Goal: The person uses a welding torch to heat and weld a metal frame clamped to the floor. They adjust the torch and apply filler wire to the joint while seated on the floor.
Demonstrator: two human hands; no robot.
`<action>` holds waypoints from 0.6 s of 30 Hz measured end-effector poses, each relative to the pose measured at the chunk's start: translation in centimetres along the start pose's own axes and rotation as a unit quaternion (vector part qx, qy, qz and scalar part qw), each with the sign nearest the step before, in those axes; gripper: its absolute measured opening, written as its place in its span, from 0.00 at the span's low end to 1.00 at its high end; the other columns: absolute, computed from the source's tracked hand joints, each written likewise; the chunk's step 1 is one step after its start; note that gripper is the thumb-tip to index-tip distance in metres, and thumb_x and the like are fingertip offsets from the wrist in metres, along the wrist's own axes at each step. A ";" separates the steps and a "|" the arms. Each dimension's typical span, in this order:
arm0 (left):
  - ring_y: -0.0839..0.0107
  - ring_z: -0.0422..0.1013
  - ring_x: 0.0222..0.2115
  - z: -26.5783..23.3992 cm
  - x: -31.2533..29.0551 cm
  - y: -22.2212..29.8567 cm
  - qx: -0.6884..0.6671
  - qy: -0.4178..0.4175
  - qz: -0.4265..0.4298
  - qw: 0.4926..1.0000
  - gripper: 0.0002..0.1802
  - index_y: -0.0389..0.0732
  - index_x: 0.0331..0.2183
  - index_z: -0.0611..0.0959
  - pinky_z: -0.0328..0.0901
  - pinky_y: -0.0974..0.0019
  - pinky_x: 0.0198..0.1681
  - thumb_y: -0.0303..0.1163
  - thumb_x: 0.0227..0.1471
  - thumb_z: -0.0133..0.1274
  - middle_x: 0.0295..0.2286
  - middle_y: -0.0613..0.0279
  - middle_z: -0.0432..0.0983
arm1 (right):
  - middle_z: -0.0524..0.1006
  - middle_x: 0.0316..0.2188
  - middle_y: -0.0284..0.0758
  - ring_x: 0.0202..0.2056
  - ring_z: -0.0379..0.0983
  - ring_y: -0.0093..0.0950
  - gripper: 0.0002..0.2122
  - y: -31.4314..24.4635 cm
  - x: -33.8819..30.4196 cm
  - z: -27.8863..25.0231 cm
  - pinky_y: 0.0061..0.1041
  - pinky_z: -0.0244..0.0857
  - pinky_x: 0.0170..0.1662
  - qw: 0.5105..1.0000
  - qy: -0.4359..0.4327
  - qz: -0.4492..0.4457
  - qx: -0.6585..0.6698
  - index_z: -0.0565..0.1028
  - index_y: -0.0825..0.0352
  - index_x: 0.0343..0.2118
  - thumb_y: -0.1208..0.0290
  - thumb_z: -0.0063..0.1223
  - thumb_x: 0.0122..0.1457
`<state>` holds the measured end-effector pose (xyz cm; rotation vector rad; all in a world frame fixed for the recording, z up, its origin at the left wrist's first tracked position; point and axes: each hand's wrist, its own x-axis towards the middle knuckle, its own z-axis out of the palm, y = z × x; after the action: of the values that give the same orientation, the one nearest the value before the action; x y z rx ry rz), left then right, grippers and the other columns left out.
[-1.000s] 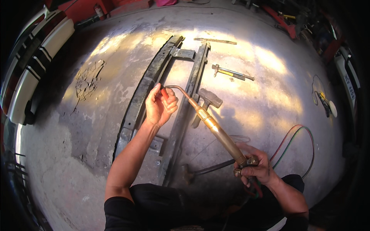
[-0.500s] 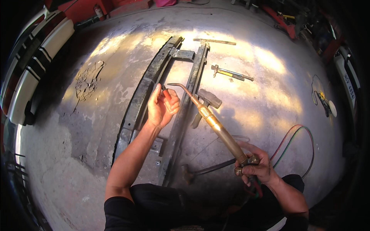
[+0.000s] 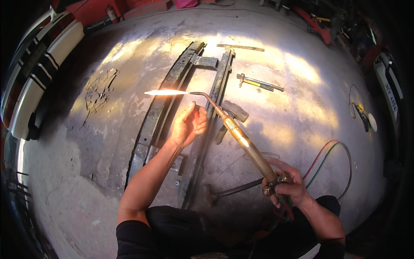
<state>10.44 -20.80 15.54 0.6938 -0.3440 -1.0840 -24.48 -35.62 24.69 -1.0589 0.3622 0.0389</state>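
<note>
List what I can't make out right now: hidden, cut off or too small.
All in the head view:
Red thing in the left hand: mostly covered by that hand.
Back end of the torch: largely hidden by the right hand.
Where the hoses lead: hidden by dark clothing.
Near end of the metal frame: behind the left forearm and clothing.
White vehicle at left: cut off by the dark rim.

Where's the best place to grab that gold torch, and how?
Probably the rear of the torch, beside the valve knobs, coming from the lower right, where the right hand holds it. That thick, straight, round part looks easy to wrap fingers around. It's also well away from the flame pointing left off the thin bent tip.
</note>
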 end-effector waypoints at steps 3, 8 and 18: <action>0.78 0.62 0.20 -0.1 0.1 -1.3 0.046 -0.015 -0.051 0.998 0.20 0.38 0.37 0.78 0.55 0.74 0.21 0.47 0.64 0.53 0.23 0.65 0.69 | 0.78 0.39 0.45 0.23 0.78 0.29 0.36 -0.1 0.0 0.2 0.24 0.73 0.22 0.998 -0.013 -0.002 0.058 0.59 0.65 0.69 0.72 0.62 0.57; 0.82 0.60 0.17 1.0 -0.8 -5.6 0.132 -0.021 -0.154 0.979 0.11 0.42 0.28 0.76 0.53 0.75 0.18 0.33 0.61 0.58 0.17 0.71 0.66 | 0.79 0.38 0.46 0.22 0.78 0.31 0.39 0.2 0.3 0.1 0.25 0.71 0.19 1.000 0.014 -0.006 0.010 0.58 0.65 0.69 0.74 0.64 0.55; 0.79 0.65 0.20 10.7 -4.9 -7.7 0.404 -0.178 0.039 0.896 0.13 0.36 0.35 0.83 0.61 0.68 0.25 0.34 0.54 0.67 0.17 0.67 0.71 | 0.80 0.38 0.44 0.20 0.76 0.30 0.41 -0.1 0.7 -0.9 0.25 0.68 0.18 0.995 0.089 -0.036 -0.019 0.56 0.65 0.70 0.81 0.62 0.52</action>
<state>-3.17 -22.30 18.75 1.1999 -1.1730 -0.9717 -24.07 -36.49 24.15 -1.1156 0.4854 -0.1152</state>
